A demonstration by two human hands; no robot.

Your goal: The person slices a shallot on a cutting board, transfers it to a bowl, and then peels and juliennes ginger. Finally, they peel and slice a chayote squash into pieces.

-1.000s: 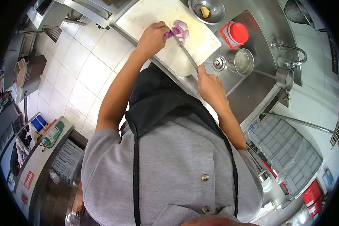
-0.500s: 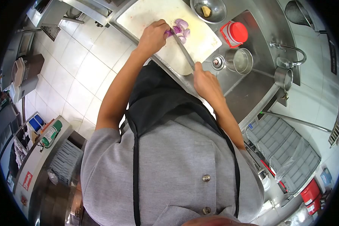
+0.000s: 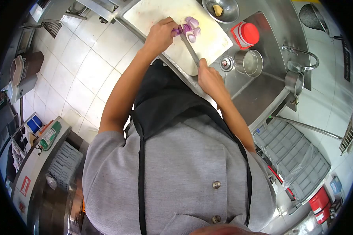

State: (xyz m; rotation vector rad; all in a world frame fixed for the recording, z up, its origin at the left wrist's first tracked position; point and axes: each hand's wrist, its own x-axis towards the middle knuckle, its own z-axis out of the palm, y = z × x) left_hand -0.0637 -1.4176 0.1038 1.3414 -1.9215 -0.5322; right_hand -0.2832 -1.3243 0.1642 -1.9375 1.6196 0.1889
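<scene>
I note left hand pinching onion, right hand gripping knife, which slants forward-left to that onion.

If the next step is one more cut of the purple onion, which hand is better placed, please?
The right hand, I judge: it grips the long grey metal knife, whose blade reaches the purple onion piece on the white rectangular board. The left hand seems occupied steadying that piece.
</scene>
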